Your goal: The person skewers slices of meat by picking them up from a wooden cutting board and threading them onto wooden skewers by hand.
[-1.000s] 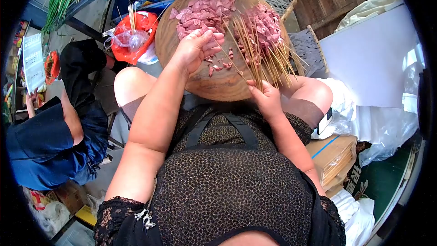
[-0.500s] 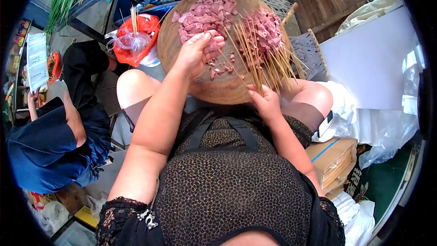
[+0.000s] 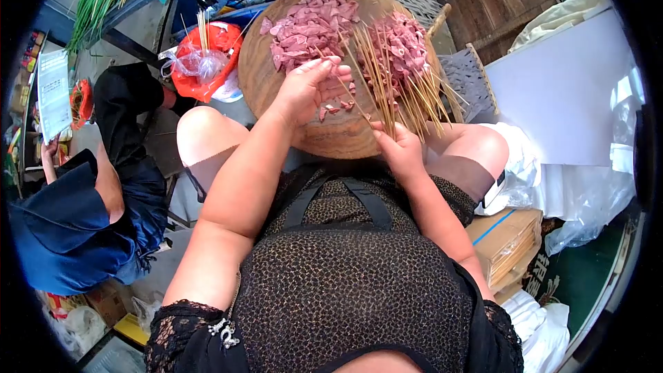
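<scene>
Bamboo skewers fan upward from my right hand, whose fingers are closed round their lower ends. One skewer slants up and left from there to my left hand. The thumb and fingers of my left hand pinch it near its upper part, palm turned up. Both hands are over the near side of a round wooden board. A pile of pink meat pieces lies beyond my left hand. Another meat pile is at the right, with several skewers by it. Small scraps lie between the hands.
A red bag with upright sticks stands left of the board. Green stalks lie on a table at the upper left. A person in dark blue sits at the left. A white panel and cardboard are at the right.
My left hand has come down along the slanted skewer, nearer to my body. My right hand has stayed nearly in place with the skewers. The view has shifted slightly.
</scene>
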The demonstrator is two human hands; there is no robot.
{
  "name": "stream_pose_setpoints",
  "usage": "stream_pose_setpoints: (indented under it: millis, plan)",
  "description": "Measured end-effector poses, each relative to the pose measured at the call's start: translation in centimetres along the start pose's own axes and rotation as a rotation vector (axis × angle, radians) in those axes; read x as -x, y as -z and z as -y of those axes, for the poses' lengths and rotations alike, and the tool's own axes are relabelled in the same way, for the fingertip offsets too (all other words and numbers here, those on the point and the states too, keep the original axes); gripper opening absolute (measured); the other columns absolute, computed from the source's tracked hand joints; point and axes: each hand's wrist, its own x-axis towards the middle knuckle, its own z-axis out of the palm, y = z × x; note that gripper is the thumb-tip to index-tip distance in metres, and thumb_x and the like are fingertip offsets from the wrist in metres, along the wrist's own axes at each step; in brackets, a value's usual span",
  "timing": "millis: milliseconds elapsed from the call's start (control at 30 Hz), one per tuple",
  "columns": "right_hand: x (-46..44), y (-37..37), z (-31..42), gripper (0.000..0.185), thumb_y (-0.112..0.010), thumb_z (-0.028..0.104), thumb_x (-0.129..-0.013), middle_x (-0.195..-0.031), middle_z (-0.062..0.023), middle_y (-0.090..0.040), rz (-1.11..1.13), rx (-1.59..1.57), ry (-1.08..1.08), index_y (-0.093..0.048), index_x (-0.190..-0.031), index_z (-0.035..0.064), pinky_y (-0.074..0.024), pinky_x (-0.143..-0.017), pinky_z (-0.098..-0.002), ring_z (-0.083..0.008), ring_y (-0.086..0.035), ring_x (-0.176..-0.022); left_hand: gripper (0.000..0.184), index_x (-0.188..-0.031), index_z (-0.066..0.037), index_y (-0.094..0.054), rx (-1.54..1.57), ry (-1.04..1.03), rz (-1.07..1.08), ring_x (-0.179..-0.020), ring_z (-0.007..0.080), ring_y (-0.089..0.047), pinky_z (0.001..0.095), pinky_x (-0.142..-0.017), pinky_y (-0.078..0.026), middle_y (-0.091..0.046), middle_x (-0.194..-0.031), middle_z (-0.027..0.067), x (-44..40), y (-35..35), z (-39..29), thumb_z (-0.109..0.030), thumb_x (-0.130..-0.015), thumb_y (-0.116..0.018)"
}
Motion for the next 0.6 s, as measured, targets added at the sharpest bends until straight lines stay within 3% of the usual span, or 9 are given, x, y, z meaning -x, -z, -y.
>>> stream_pose_setpoints:
  millis: [133,267,333,400,467,500,533,600]
  plan:
    - [0.0,-0.2,0.3,0.018,-0.057,0.009,-0.083,-0.073,0.0066,-0.052,-0.037,0.028,0.047,-0.061,-0.099,0.0014,-0.037,-0.058,-0.0174,-0.002,-0.044,-0.063,0.033,-0.118,-0.001,-0.044,0.104,-0.034,0.047,-0.101,0.0248,-0.056,0.0394,-0.086,-0.047,-0.057,-0.11,0.0155,0.2,-0.3,-0.3,-0.021,-0.092,-0.043]
    - [0.3,0.4,-0.8,0.018,-0.057,0.009,-0.083,-0.071,0.0069,-0.052,0.004,-0.007,-0.006,-0.061,-0.099,0.0016,-0.0366,-0.056,-0.0173,-0.0018,-0.044,-0.06,0.033,-0.117,0.0,-0.044,0.299,-0.005,0.016,-0.099,0.0242,-0.057,0.0381,-0.084,-0.047,-0.057,-0.109,0.0156,-1.0,1.4,-0.3,-0.023,-0.093,-0.041]
    - [0.7,0.5,-0.9,0.018,-0.056,0.01,-0.084,-0.067,0.0066,-0.051,-0.033,0.08,0.006,-0.06,-0.099,0.0022,-0.0352,-0.052,-0.0169,-0.0016,-0.043,-0.057,0.032,-0.113,-0.001,-0.046,0.135,-0.032,-0.212,-0.089,0.0227,-0.06,0.034,-0.076,-0.049,-0.06,-0.101,0.0136,-1.3,2.2,-0.3,-0.026,-0.094,-0.038]
    - [1.1,1.3,-1.0,0.018,-0.056,0.01,-0.084,-0.067,0.006,-0.051,-0.04,0.0,-0.047,-0.06,-0.1,0.0026,-0.0342,-0.051,-0.0168,-0.0018,-0.043,-0.056,0.023,-0.103,-0.003,-0.055,-0.036,-0.184,-0.259,-0.075,0.0164,-0.06,0.0271,-0.066,-0.049,-0.062,-0.085,0.0085,-3.1,5.8,0.0,-0.021,-0.09,-0.049]
    - [1.4,1.9,-1.2,0.018,-0.056,0.01,-0.084,-0.066,0.0054,-0.051,-0.048,-0.078,-0.104,-0.06,-0.1,0.003,-0.0333,-0.05,-0.0166,-0.002,-0.043,-0.056,0.019,-0.098,-0.002,-0.059,-0.274,-0.406,-0.477,-0.072,0.0141,-0.06,0.0254,-0.062,-0.048,-0.062,-0.08,0.0069,-2.9,5.0,-1.2,-0.015,-0.086,-0.055]
    - [1.5,2.1,-1.4,0.018,-0.056,0.01,-0.084,-0.066,0.0049,-0.051,-0.063,-0.109,-0.092,-0.059,-0.101,0.0034,-0.0329,-0.049,-0.0166,-0.0022,-0.042,-0.055,0.016,-0.095,-0.007,-0.064,-0.608,-0.559,-0.473,-0.075,0.0189,-0.06,0.0298,-0.064,-0.048,-0.061,-0.082,0.0074,-3.0,4.6,-1.4,-0.008,-0.08,-0.057]
    - [1.3,2.2,-1.4,0.019,-0.056,0.011,-0.084,-0.066,0.0044,-0.051,-0.079,-0.138,-0.077,-0.059,-0.102,0.0038,-0.0325,-0.048,-0.0165,-0.0025,-0.042,-0.054,0.016,-0.095,-0.007,-0.064,-0.61,-0.559,-0.471,-0.075,0.0189,-0.06,0.0298,-0.064,-0.048,-0.061,-0.082,0.0074,-2.7,4.3,-1.6,-0.008,-0.08,-0.057]
    - [1.2,2.3,-1.4,0.019,-0.056,0.011,-0.084,-0.068,0.004,-0.051,-0.078,-0.119,-0.07,-0.059,-0.102,0.004,-0.0328,-0.049,-0.0165,-0.0025,-0.043,-0.055,0.021,-0.09,-0.012,-0.067,-1.635,-0.762,-0.372,-0.081,0.0251,-0.058,0.0348,-0.07,-0.048,-0.059,-0.085,0.0087,-1.5,3.4,-1.6,-0.003,-0.072,-0.06]
